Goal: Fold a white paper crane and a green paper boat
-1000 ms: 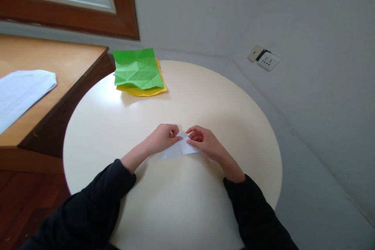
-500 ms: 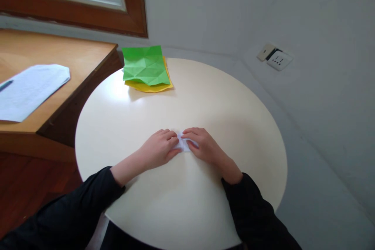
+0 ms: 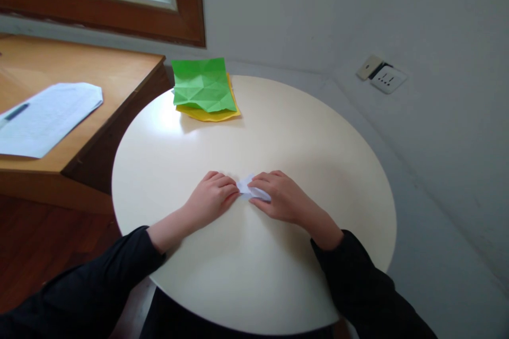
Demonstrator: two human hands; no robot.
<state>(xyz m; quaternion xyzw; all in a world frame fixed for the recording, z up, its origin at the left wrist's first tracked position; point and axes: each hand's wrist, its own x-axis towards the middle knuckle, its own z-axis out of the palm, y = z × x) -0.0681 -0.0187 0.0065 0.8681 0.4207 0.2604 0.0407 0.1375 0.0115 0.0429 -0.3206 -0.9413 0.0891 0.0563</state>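
A small folded piece of white paper (image 3: 245, 185) lies on the round cream table (image 3: 246, 275), between my two hands. My left hand (image 3: 212, 196) pinches the paper's left end between thumb and fingers. On the other side, my right hand (image 3: 280, 196) has its thumb and fingers around the right part, where a flap of the paper bends up. My fingers cover both ends of the paper, so its full shape is hidden.
Crinkled green paper (image 3: 203, 85) rests on yellow paper (image 3: 214, 115) at the table's back left. A wooden desk (image 3: 131, 71) at the left holds white sheets (image 3: 55, 116) and a pen (image 3: 16, 112). The wall with a socket (image 3: 388, 79) stands behind and right.
My left hand has drawn slightly left and closed its thumb against its fingers at the paper's end. More of the paper shows between my hands. The view has shifted a little.
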